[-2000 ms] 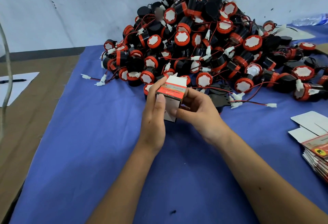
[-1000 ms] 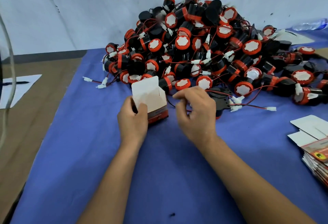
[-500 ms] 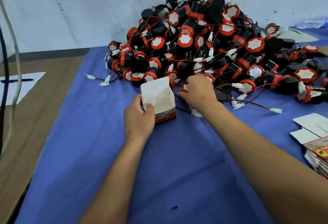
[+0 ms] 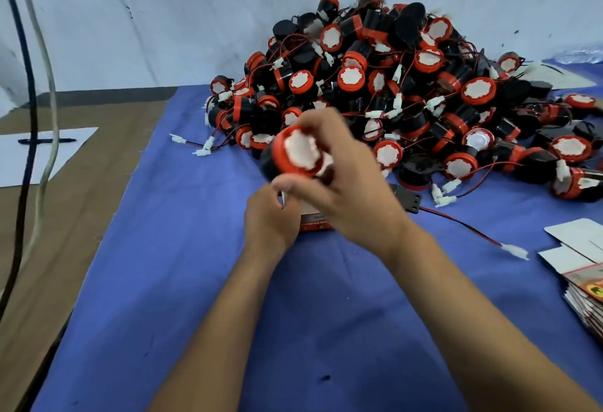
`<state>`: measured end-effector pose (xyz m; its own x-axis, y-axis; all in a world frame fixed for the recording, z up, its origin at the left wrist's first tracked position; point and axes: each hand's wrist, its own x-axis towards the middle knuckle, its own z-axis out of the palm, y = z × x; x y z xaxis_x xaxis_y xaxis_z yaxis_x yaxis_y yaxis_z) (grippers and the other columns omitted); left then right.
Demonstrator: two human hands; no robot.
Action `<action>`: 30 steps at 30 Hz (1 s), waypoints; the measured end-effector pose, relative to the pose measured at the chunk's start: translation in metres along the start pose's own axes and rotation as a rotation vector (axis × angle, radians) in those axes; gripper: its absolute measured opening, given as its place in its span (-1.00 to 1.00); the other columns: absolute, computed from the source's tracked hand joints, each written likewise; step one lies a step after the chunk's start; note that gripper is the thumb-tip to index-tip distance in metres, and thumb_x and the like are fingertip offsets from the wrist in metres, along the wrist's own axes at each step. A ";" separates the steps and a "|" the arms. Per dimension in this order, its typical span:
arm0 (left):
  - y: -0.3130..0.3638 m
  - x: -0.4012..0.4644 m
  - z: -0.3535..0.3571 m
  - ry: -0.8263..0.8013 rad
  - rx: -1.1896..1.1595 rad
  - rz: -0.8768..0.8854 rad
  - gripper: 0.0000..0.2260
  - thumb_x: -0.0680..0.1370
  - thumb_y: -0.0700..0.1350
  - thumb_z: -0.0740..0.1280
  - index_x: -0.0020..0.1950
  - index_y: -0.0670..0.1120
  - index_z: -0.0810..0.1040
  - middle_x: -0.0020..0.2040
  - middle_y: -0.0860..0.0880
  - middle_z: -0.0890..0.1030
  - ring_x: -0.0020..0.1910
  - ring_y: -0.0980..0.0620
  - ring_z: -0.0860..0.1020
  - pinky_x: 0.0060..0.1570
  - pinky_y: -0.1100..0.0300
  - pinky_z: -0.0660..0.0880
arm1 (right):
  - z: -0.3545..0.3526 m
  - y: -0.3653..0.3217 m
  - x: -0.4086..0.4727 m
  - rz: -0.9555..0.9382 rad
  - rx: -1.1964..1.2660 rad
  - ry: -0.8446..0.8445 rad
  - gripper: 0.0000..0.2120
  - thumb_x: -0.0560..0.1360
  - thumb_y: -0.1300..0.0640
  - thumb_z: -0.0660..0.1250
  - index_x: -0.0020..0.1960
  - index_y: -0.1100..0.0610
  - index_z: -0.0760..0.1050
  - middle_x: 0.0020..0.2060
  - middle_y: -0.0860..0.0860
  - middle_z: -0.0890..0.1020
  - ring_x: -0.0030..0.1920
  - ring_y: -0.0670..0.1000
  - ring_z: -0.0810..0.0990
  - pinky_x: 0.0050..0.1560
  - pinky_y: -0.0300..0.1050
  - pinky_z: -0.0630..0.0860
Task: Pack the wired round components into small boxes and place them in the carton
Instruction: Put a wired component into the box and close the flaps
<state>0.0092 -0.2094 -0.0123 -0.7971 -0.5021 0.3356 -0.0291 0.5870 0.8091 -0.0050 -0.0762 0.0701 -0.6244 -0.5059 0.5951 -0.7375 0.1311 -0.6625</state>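
- The right hand [image 4: 339, 183] grasps one wired round component [image 4: 295, 158], fingers curled over its far side and thumb under its near edge, just above the small box [image 4: 315, 220].
- The component's red-rimmed white face tilts up and toward the camera; its black body points away and to the left. Its short cylinder axis therefore lies slanted, not yet in line with the box mouth below.
- The left hand [image 4: 269, 217] grips the box from its left side, fingers curled round the wall, steadying it on the blue cloth [image 4: 195, 281] in front of the pile of components [image 4: 391, 85].
- Most of the box is hidden behind both hands; only a red printed strip along its lower edge and a sliver of white flap show, so I cannot tell how wide the mouth stands.
- The box sits directly beneath and slightly nearer than the component, so the drop is short; the right hand is the one placed to make it.
- My judgement: the component must be rotated until its axis points down into the opening, and its trailing wire, which I cannot pick out here, tucked in with it.
- Flat box blanks [image 4: 584, 284] lie stacked at the cloth's right edge.
- No carton is in view.
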 end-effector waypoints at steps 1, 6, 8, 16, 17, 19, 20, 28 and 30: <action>0.004 -0.004 -0.001 0.022 -0.018 0.040 -0.81 0.55 -0.26 0.32 0.14 -0.23 0.62 -0.02 -0.14 0.64 0.05 0.06 0.52 -0.06 0.56 0.43 | 0.009 0.000 -0.002 -0.004 -0.051 -0.061 -0.44 0.47 -0.16 0.51 0.30 0.10 0.41 0.07 -0.12 0.54 0.07 -0.10 0.53 0.08 -0.24 0.47; 0.001 -0.002 -0.014 -0.161 -0.149 0.005 -0.66 0.41 -0.10 0.27 0.15 -0.07 0.65 0.04 -0.06 0.72 0.04 -0.08 0.67 0.08 0.05 0.64 | 0.015 0.023 -0.013 0.050 -0.387 -0.044 -0.44 0.49 -0.15 0.50 0.38 0.11 0.50 0.18 -0.01 0.53 0.21 0.06 0.43 0.26 -0.09 0.40; 0.000 0.003 -0.015 -0.186 -0.150 0.004 -0.72 0.47 -0.09 0.21 0.06 -0.09 0.66 -0.02 -0.04 0.73 0.01 -0.12 0.67 0.03 -0.18 0.62 | 0.010 0.029 -0.016 0.097 -0.396 -0.039 -0.47 0.51 -0.08 0.50 0.41 0.06 0.49 0.24 -0.05 0.55 0.26 0.02 0.48 0.29 -0.08 0.44; -0.002 0.007 -0.015 -0.273 -0.377 -0.209 -0.81 0.64 -0.14 0.26 0.04 -0.11 0.68 0.00 -0.12 0.73 0.06 -0.17 0.68 0.13 -0.21 0.63 | 0.010 0.031 -0.029 0.197 -0.616 0.120 -0.54 0.35 -0.13 0.61 0.03 0.07 0.48 -0.16 -0.11 0.55 0.01 0.07 0.46 0.00 0.05 0.49; -0.001 0.008 -0.015 -0.277 -0.423 -0.238 -0.77 0.60 -0.11 0.24 0.05 -0.16 0.67 0.00 -0.16 0.73 0.02 -0.12 0.68 0.07 -0.11 0.64 | 0.011 0.032 -0.029 0.202 -0.654 0.101 -0.55 0.34 -0.15 0.61 0.04 0.06 0.51 -0.11 -0.08 0.57 0.05 0.07 0.45 0.04 0.04 0.48; 0.003 0.008 -0.015 -0.283 -0.512 -0.266 -0.70 0.55 -0.07 0.22 0.05 -0.21 0.66 0.00 -0.18 0.72 -0.07 0.01 0.65 -0.08 0.07 0.58 | 0.013 0.033 -0.030 0.222 -0.740 0.047 -0.58 0.38 -0.19 0.55 0.10 0.01 0.58 0.01 -0.03 0.53 0.11 0.08 0.41 0.13 0.02 0.44; 0.004 0.006 -0.014 -0.280 -0.514 -0.254 -0.74 0.58 -0.08 0.23 0.05 -0.17 0.67 -0.02 -0.14 0.72 -0.08 0.06 0.64 -0.11 0.11 0.57 | 0.015 0.033 -0.031 0.229 -0.767 0.028 -0.62 0.43 -0.21 0.50 0.13 -0.03 0.60 0.05 -0.01 0.50 0.14 0.09 0.40 0.16 0.02 0.41; 0.006 -0.001 -0.005 -0.216 -0.391 -0.142 -0.91 0.61 -0.17 0.41 0.10 -0.07 0.65 -0.04 -0.02 0.72 -0.01 -0.08 0.67 -0.04 -0.08 0.63 | 0.001 0.017 -0.029 0.243 -0.819 -0.143 -0.67 0.55 -0.08 0.33 0.28 -0.03 0.55 0.17 0.03 0.43 0.22 0.09 0.35 0.23 -0.03 0.39; 0.006 0.000 -0.005 -0.220 -0.392 -0.151 -0.89 0.59 -0.14 0.45 0.11 -0.02 0.66 -0.03 0.04 0.73 0.00 0.01 0.67 0.01 0.01 0.62 | -0.014 0.009 -0.025 0.322 -0.877 -0.078 -0.67 0.57 -0.05 0.33 0.29 0.02 0.51 0.16 0.06 0.46 0.19 0.12 0.42 0.14 0.03 0.48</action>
<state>0.0127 -0.2091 -0.0049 -0.9116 -0.3919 0.1241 0.0418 0.2121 0.9764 -0.0001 -0.0502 0.0556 -0.8366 -0.3853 0.3894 -0.4827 0.8547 -0.1912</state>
